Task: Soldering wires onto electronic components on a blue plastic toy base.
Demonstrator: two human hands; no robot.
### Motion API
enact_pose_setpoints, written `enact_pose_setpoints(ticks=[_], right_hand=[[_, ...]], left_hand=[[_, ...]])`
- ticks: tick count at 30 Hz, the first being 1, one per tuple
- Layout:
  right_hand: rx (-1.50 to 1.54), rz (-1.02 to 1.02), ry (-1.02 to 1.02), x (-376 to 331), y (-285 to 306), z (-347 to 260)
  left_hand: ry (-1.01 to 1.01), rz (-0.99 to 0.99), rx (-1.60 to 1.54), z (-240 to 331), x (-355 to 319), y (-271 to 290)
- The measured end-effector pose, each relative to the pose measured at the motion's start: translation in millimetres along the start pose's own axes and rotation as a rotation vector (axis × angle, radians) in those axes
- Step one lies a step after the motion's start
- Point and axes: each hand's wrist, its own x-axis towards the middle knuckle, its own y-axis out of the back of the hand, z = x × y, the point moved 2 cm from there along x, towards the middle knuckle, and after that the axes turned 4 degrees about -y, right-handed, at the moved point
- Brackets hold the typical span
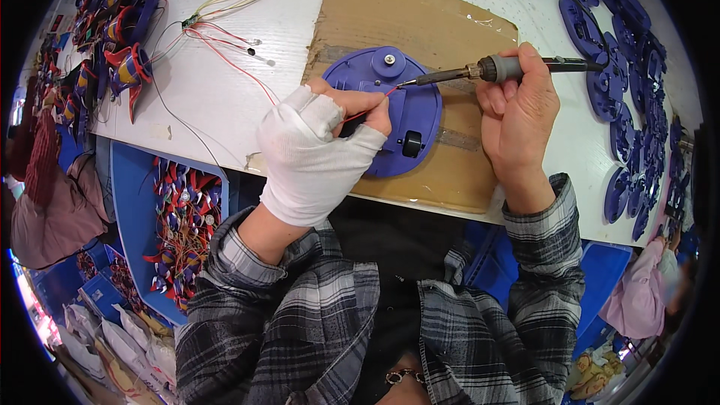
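Soldering iron [495, 70] gripped in right hand [519, 116]; gloved left hand [315, 154] pinches red wire [367, 107] on blue base [397, 112]. Advise steady, brief tip contact.

This is an assembly workshop for plastic toys: a white workbench [225, 97] carries stacked blue plastic bases [630, 67], loose wires [225, 37], a soldering iron [495, 70], and bins of parts [184, 217] beside it.

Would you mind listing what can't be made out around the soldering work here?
Head view only:
- Solder joint: too small, where the soldering iron tip meets the red wire.
- Near side of the blue disc: hidden by the gloved left hand.
- Blue bin contents: a small, tangled jumble.
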Motion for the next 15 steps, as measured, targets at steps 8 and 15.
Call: enact_pose_setpoints(ticks=[8,15], right_hand=[[0.012,-0.047,0.010,1.4,4.7,-0.5],[0.015,-0.042,0.002,1.2,4.9,-0.6]], left_hand=[[0.017,-0.005,-0.004,-0.7,-0.2,-0.6],[0.009,-0.011,0.010,-0.2,0.5,0.0]])
